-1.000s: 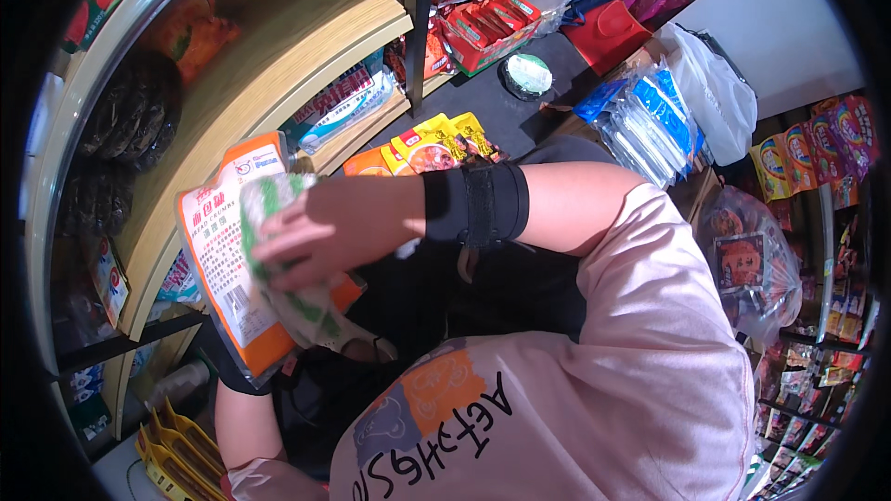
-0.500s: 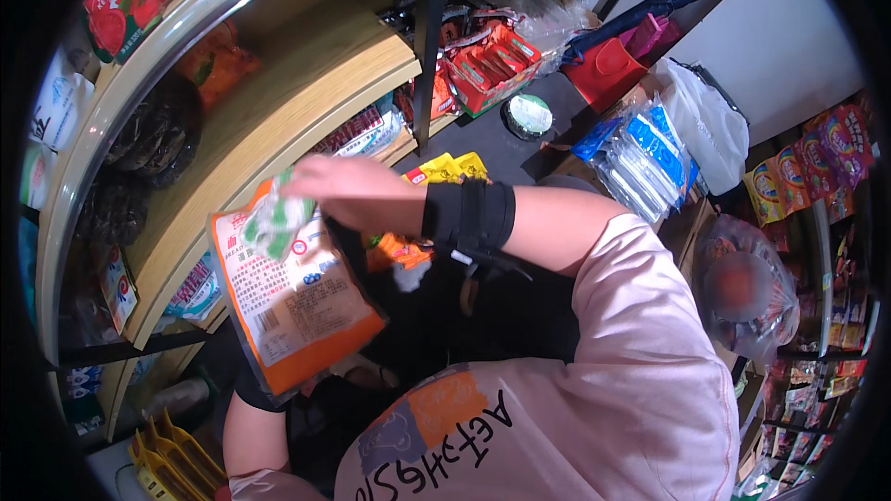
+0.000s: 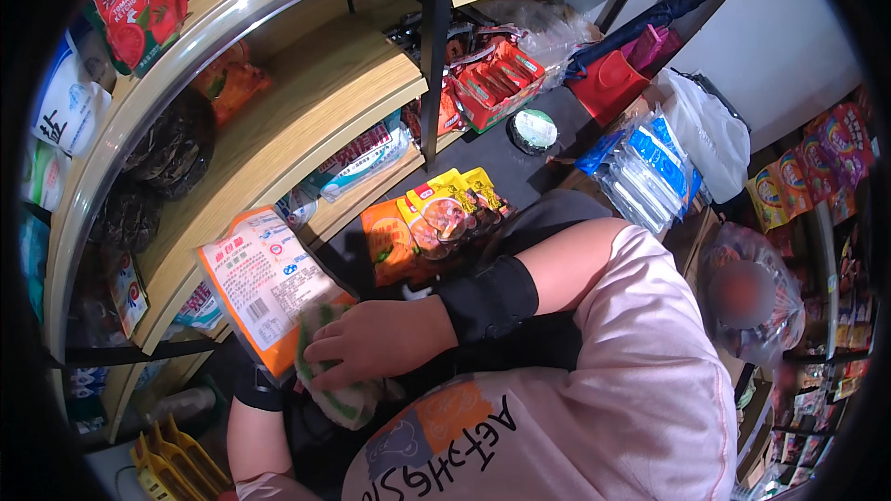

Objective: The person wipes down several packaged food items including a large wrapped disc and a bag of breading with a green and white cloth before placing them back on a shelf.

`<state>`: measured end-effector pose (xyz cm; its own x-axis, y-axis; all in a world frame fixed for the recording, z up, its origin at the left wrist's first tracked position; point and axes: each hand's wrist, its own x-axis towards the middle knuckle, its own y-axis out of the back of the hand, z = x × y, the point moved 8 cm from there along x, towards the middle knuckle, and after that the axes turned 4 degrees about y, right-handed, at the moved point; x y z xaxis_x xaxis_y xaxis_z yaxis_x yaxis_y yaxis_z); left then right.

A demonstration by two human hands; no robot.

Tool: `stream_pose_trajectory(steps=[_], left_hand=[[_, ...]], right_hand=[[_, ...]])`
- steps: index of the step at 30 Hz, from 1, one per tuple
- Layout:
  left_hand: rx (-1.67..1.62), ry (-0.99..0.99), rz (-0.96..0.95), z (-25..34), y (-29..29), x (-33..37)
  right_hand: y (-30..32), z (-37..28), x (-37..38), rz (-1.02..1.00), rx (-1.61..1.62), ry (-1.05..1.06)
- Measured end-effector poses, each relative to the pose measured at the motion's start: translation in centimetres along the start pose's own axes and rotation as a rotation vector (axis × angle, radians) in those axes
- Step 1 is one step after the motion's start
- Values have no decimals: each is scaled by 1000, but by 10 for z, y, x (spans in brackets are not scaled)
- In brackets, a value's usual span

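Note:
My right hand (image 3: 385, 339) is closed over a green-and-white striped cloth (image 3: 348, 404), pressing it against the lower right edge of an orange-and-white breadcrumb bag (image 3: 269, 278). The bag is tilted, its printed back facing up. My left forearm (image 3: 257, 441) rises from the lower left to the bag's lower end. The left hand is behind the bag, which it holds up; its fingers are hidden. Beyond my right wrist lie several yellow and orange food packets (image 3: 436, 218).
A curved wooden shelf (image 3: 306, 83) runs along the left, with goods on its lower tier. A red box of packets (image 3: 501, 83), a round tub (image 3: 533, 130), a red bag (image 3: 608, 83) and blue-and-clear plastic packs (image 3: 650, 172) are farther off. Yellow holders (image 3: 176, 464) stand lower left.
My right hand has come down and nearer with the cloth, from the bag's top to its lower right edge. The bag has shifted slightly, and the yellow packets now show more fully.

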<state>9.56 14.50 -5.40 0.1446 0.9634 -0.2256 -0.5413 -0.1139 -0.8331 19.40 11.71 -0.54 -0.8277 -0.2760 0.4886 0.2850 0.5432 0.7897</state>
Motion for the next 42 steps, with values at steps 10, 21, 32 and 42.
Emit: stream_pose_trajectory(steps=[10, 21, 32, 42], left_hand=[[76, -69, -75, 11, -18, -5], [87, -92, 76, 12, -26, -31], [-2, -370, 202, 45, 86, -34], [-66, -74, 155, 30, 41, -2]], right_hand=[[53, 142, -40, 728, 1203, -747], [70, 161, -54, 718, 1428, -825], [87, 155, -46, 710, 1118, -773], [21, 141, -41, 504, 1285, -792]])
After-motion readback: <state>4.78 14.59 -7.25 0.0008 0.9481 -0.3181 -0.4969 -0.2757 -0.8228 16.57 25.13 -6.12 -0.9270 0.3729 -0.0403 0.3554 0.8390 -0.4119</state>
